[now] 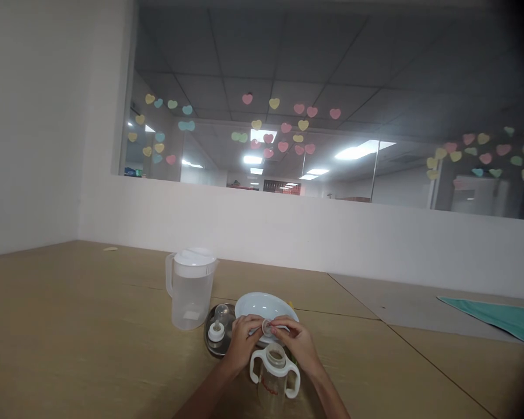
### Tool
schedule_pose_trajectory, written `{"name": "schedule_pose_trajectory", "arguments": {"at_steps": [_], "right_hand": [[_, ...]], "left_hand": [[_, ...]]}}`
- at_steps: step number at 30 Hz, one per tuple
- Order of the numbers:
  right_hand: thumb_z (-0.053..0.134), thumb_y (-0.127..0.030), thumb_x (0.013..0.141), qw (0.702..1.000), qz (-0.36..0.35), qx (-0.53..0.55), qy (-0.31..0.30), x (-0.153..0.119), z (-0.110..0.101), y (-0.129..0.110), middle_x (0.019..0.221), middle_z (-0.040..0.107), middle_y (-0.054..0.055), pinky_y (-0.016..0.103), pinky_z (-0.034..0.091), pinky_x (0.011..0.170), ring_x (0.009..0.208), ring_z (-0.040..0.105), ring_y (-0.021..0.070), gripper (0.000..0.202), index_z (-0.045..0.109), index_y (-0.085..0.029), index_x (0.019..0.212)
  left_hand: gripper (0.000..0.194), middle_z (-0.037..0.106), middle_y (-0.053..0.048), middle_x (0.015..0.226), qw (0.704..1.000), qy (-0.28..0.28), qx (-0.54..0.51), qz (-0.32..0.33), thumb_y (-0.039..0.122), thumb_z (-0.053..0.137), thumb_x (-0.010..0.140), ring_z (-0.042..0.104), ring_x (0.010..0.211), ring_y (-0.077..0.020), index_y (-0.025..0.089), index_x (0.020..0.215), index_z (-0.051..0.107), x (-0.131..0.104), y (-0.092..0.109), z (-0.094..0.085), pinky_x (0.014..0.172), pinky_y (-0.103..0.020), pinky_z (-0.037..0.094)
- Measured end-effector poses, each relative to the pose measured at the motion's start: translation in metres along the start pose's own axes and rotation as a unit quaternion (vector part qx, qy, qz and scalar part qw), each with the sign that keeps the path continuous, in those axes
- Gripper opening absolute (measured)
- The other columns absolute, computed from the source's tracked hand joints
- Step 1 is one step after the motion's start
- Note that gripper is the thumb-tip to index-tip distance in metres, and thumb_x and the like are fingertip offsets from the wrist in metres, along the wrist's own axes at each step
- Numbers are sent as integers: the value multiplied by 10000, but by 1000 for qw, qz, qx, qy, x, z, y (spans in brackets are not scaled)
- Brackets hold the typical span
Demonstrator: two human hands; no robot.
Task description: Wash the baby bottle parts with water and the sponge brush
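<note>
My left hand (pixel 245 338) and my right hand (pixel 297 342) meet over the near side of a white bowl (pixel 262 299). Between their fingertips is a small, clear round piece (pixel 266 327), pinched from both sides; its exact kind is too small to make out. Just below my hands stands an open baby bottle (pixel 273 381) with two white handles and red print on its side. To the left, a round metal tray (pixel 210 349) bears a bottle teat with a white collar (pixel 216 332) and a clear dome cap (pixel 222 313).
A lidded plastic pitcher (pixel 193 297) stands left of the tray on the wooden table (pixel 91 331). A teal cloth (pixel 502 320) lies at the far right. Behind the table is a white wall (pixel 262 227) with a window above it, dotted with heart stickers.
</note>
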State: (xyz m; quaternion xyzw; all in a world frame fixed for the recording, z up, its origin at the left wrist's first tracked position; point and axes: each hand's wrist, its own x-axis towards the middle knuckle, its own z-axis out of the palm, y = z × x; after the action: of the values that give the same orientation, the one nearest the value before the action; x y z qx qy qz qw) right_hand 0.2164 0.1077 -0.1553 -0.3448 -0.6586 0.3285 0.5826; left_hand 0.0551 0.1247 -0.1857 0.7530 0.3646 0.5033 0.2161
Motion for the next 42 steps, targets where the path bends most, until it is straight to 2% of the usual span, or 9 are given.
{"name": "schedule_pose_trajectory", "arguments": {"at_steps": [7,12,15,21,25,28,31,36,42], "right_hand": [[788,-522,546,999,-13,-43,-18,-1,1,0,814,662,83,341,536,744,807,626,213,356,749,-204,703],[678,-556,682,999,-12,-47,-2,-3,1,3,758,658,57,322,526,710,765,622,198,368,670,-190,717],[607,-571,745,1000,-3,-14,2,-5,3,3,811,663,66,317,532,670,813,630,211,373,589,-199,758],[539,-652,744,996,17,15,91,-6,6,4,799,679,61,302,534,555,749,648,216,430,489,-234,832],[616,-597,715,998,17,3,55,-5,5,5,822,689,81,306,540,576,771,654,227,416,573,-207,852],[664,-533,702,998,-15,-66,19,-3,3,7,880,693,105,307,538,618,826,649,236,378,683,-184,846],[634,-529,733,990,-54,-130,-14,-2,1,9,830,698,102,314,526,674,814,645,228,352,731,-192,767],[569,-576,764,988,-37,-152,8,-4,0,7,794,704,93,302,520,642,737,647,214,414,694,-181,755],[447,-555,842,984,-35,-167,45,-9,4,4,784,689,71,284,503,591,601,622,172,374,563,-206,779]], "left_hand": [[479,706,-69,1003,1000,-5,28,1,510,326,916,597,940,-235,254,966,728,0,-3,1,900,-393,388],[494,715,-57,973,999,-11,38,0,510,308,922,602,920,-226,256,938,731,-1,-1,0,900,-374,382],[481,719,-55,961,999,-12,35,-1,501,324,920,602,914,-228,246,935,732,0,0,0,889,-364,384],[378,725,-42,919,999,-7,35,3,468,418,897,599,879,-233,262,961,729,1,-2,1,872,-371,372],[418,727,-35,884,1000,-6,28,0,483,379,910,603,869,-229,264,930,734,0,-2,1,880,-372,371],[470,726,-47,925,1000,-2,26,-2,505,337,918,604,902,-228,249,934,731,-2,-2,1,896,-370,366],[513,725,-56,945,999,-6,35,-6,520,301,922,604,916,-229,239,930,730,-3,-2,2,903,-369,361],[519,730,-47,913,999,-17,39,-11,527,303,919,606,889,-223,240,899,736,-2,0,1,897,-361,351],[492,730,-48,906,999,-14,33,-11,512,322,917,602,879,-230,247,926,736,0,-1,1,883,-365,340]]}}
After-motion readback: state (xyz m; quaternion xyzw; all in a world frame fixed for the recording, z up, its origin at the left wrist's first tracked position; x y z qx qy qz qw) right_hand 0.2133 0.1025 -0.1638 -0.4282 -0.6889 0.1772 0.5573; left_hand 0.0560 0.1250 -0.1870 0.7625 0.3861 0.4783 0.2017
